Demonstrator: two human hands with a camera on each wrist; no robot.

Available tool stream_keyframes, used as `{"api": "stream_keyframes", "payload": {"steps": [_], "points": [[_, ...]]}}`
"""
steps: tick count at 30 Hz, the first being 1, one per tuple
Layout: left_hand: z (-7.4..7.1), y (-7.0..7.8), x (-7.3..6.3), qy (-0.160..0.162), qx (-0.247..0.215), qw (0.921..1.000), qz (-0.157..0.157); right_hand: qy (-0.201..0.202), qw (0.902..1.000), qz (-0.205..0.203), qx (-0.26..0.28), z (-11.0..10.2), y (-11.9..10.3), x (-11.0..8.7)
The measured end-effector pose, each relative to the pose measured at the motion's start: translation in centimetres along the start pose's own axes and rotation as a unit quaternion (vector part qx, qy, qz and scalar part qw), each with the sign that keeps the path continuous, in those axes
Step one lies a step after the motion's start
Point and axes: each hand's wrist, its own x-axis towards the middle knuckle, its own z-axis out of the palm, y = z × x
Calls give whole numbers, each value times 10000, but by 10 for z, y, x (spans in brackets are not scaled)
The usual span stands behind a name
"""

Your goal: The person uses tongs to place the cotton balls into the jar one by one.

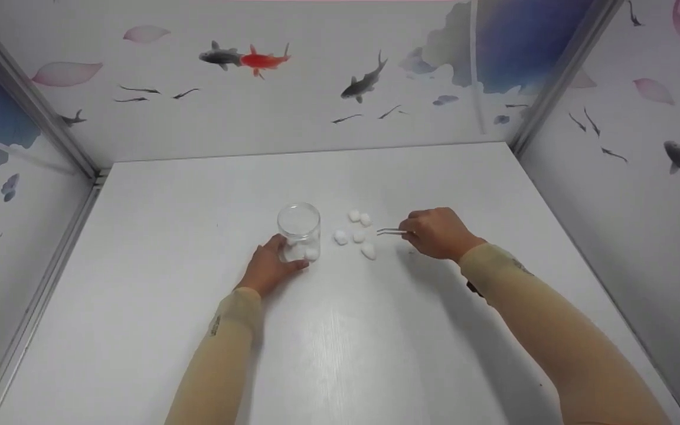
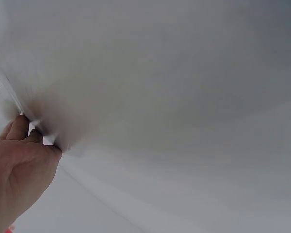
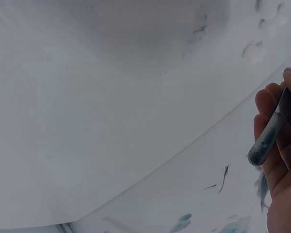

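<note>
A clear glass jar (image 1: 299,221) stands upright on the white table with a few white cotton balls (image 1: 311,254) at its bottom. My left hand (image 1: 268,267) holds the jar low on its near left side, thumb in front and fingers behind. In the left wrist view the hand (image 2: 22,167) touches the jar's edge. My right hand (image 1: 439,232) pinches metal tweezers (image 1: 392,231), whose tips point left and hold nothing. The tweezers' rounded end (image 3: 264,145) shows against the palm in the right wrist view. Several loose cotton balls (image 1: 358,237) lie between the jar and the tweezers' tips.
The white table (image 1: 328,342) is bounded by panels printed with fish and petals: a back wall (image 1: 293,118), a left wall (image 1: 21,230) and a right wall (image 1: 629,195). Metal strips (image 1: 74,139) run along the corners.
</note>
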Motion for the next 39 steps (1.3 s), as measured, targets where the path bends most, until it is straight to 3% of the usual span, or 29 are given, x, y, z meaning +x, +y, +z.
{"api": "stream_keyframes", "payload": {"steps": [14, 39], "points": [[-1, -1, 1, -51, -52, 9999, -131, -205, 9997, 94, 51, 18, -5, -7], [0, -2, 1, -32, -131, 9999, -1, -265, 9994, 36, 235, 36, -13, -6]]}}
